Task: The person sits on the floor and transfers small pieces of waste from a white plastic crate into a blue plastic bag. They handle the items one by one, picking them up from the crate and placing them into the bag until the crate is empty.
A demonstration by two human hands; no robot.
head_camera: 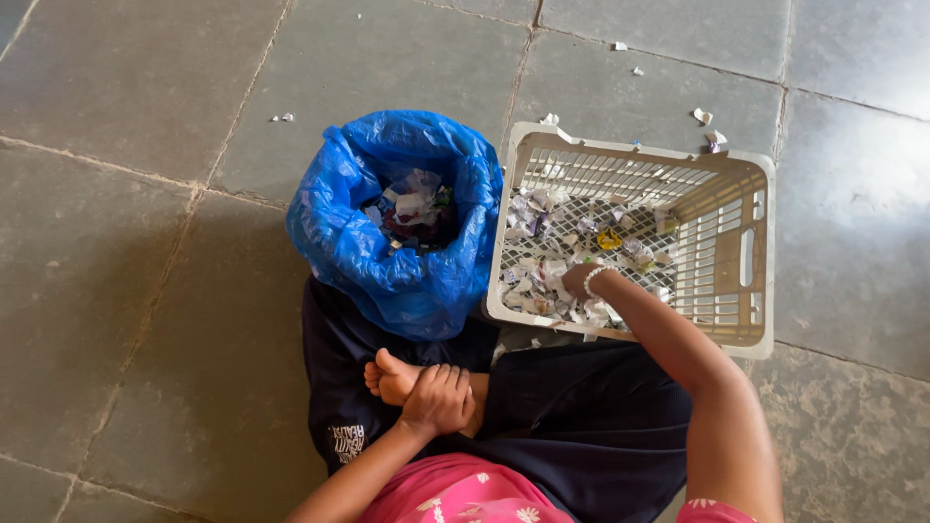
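Note:
I sit cross-legged on a stone floor. My right hand (579, 280) reaches down into a cream plastic basket (746, 320), its fingers buried among the torn paper scraps (542, 242) that cover the basket's bottom; whether it grips any scraps I cannot tell. A white bead bracelet circles that wrist. My left hand (438, 399) rests on my bare foot in my lap, fingers curled over it. A blue plastic bag (373, 252) stands open just left of the basket, with paper scraps and wrappers inside.
The floor is grey stone tile (126, 242) with visible joints. A few loose paper bits (703, 116) lie beyond the basket's far edge and one bit (283, 117) lies left of the bag. My dark trousers spread below the bag and basket.

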